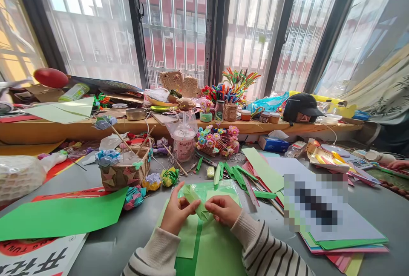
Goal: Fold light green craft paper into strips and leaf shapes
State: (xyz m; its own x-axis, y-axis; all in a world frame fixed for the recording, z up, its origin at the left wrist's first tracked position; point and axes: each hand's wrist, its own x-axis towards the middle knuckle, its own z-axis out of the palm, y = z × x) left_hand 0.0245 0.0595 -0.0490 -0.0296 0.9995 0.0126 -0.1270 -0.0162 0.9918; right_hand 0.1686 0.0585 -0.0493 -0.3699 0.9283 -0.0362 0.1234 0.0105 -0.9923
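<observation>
Between my two hands is a small folded piece of light green paper [195, 201]. My left hand [179, 211] grips its left part, thumb on top. The fingertips of my right hand [223, 210] pinch its lower right end. Beneath the hands lie light green sheets [214, 246] on a darker green one. Just beyond them, several folded green paper strips [236, 176] lie beside a small yellow item [210, 172].
A box with paper flowers [124, 173] stands at the left, near a green sheet [64, 212]. A drink cup [184, 144] stands behind the hands. Stacked paper [358, 225] lies right; a black cap [300, 107] rests on the ledge.
</observation>
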